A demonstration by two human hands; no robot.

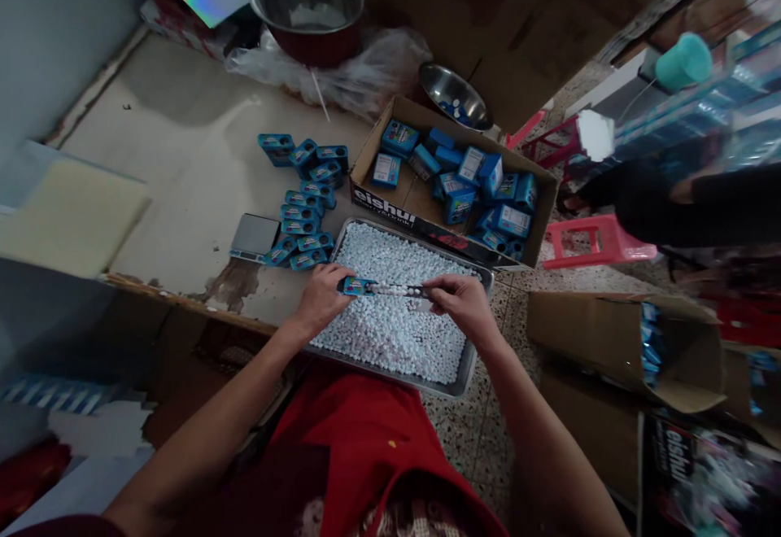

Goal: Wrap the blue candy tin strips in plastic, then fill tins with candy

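Note:
Closed around a small blue printed container (357, 285) is my left hand (323, 299). My right hand (459, 301) grips the far end of a narrow dark strip-like scoop (416, 291). A row of white pellets lies along the scoop, and its left end meets the blue container's opening. Both hands are above a metal tray (469, 370) heaped with small white pellets (390, 342). To the left of the tray stand several more blue containers (302, 213) in a loose cluster, beside a small flat scale (256, 234).
Behind the tray sits a cardboard box (396, 216) of blue packs. Metal bowls (308, 0) (455, 93) and crumpled plastic (378, 69) are at the back. A pink stool (598, 242), open cartons (586, 333) and another person's dark-clothed leg (683, 203) are to the right.

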